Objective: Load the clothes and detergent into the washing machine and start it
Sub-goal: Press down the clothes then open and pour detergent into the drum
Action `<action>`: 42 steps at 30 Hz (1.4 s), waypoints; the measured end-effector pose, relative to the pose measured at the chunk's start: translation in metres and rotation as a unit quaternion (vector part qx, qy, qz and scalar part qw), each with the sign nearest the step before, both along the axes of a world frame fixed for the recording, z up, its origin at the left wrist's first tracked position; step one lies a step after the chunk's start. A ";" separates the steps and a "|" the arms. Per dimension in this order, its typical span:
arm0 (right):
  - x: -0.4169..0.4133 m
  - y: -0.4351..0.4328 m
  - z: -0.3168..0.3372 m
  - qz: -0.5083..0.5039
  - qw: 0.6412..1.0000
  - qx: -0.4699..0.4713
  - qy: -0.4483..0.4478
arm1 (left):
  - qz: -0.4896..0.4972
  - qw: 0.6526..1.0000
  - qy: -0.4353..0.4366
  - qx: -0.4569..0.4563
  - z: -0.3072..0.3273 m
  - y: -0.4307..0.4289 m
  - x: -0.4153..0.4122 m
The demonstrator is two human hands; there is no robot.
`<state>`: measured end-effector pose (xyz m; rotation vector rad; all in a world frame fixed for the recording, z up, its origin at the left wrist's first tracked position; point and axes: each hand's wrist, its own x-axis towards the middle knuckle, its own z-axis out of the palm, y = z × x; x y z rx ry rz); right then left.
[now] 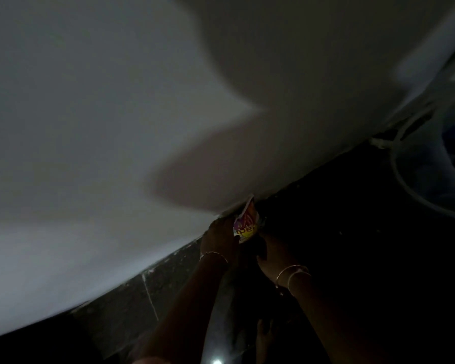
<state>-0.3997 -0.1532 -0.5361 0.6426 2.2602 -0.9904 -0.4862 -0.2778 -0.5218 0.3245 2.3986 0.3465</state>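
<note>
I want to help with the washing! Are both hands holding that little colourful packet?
Yes, the left hand and the right hand both grip the small purple, yellow and orange detergent sachet between them.

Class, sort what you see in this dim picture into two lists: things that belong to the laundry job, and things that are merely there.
Belongs to the job:
small colourful printed detergent sachet
left hand, gripping the sachet
right hand, at the sachet's other side

Merely there:
pale plastered wall
dark tiled floor
white looped hose
thin metal bangles
</note>
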 end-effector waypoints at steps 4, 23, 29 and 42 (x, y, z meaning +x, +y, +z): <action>0.001 -0.002 -0.024 0.006 1.000 0.012 -0.012 | -0.066 0.996 0.024 -0.051 -0.037 0.008 -0.010; -0.002 0.014 -0.004 -0.052 0.995 -0.017 0.082 | -0.048 0.998 0.019 -0.039 -0.034 0.029 0.001; 0.008 0.009 0.045 -0.080 0.990 0.025 0.113 | -0.070 0.997 0.033 -0.022 0.030 0.015 0.018; 0.067 -0.026 0.239 -0.134 0.977 -0.041 0.161 | -0.073 0.989 0.101 0.079 0.235 -0.024 0.087</action>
